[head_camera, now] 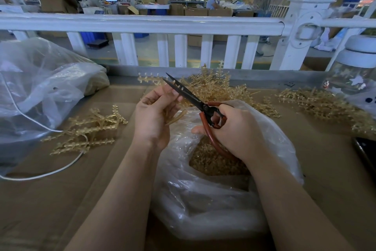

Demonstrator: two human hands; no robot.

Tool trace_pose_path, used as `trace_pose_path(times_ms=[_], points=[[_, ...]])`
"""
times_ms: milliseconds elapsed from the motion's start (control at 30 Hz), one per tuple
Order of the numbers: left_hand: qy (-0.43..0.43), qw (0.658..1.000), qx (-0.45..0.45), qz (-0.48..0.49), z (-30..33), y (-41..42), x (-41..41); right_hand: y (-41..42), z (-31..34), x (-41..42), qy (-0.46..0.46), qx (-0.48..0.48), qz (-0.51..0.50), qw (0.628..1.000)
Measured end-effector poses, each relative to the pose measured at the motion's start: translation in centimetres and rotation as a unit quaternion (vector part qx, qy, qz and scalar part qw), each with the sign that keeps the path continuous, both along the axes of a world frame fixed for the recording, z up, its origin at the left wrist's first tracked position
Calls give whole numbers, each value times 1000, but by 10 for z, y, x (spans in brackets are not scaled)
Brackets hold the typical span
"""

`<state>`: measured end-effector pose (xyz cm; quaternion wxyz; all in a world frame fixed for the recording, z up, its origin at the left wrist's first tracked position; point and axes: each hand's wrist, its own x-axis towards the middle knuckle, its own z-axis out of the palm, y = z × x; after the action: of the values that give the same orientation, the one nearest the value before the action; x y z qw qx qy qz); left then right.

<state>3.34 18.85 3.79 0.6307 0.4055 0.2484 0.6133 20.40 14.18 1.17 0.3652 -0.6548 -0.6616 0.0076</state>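
Trimming looks roughly midway, by my judgement. A good heap of cut bits (211, 161) already lies inside the open clear bag (203, 206) at lower centre. Many uncut runners are left: a pile (215, 86) at upper centre, another (317, 104) at centre right, and a smaller scatter (89, 128) at centre left on the cardboard table top (61, 200). The left hand (154, 112), at frame centre, curls its fingers round a sprue strip (175, 117) held just above the bag mouth. The right hand (234, 128) grips the red handles of the scissors (189, 96), whose dark blades stand slightly parted and point up-left across the left fingertips. Whether the blades touch the strip I cannot tell. Open room lies mostly in the lower left of the frame, on bare cardboard. A large filmy sack (40, 80) and a white cord (40, 175) close off the left side. A white railing (142, 24) bounds the far edge. A jar (354, 76) and a dark phone (366, 155) sit near the right edge, so wide swings to that side look risky.
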Motion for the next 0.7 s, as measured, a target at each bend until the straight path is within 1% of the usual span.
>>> trace_pose_path(times_ms=[100,233,367,567,700], points=[[13,1000,-7,12,0,0,0,0,0,0,-5,3,-3,1000],[42,999,-17,25,-1,0,2,-1,-1,2,-36,14,-20,999],[35,999,-17,6,-1,0,4,-3,1,1,-37,34,-24,998],[44,999,-25,-18,-3,2,2,-4,1,2,-40,30,-19,999],[38,999,-20,-17,-2,2,3,-2,-1,2,-21,18,-12,1000]])
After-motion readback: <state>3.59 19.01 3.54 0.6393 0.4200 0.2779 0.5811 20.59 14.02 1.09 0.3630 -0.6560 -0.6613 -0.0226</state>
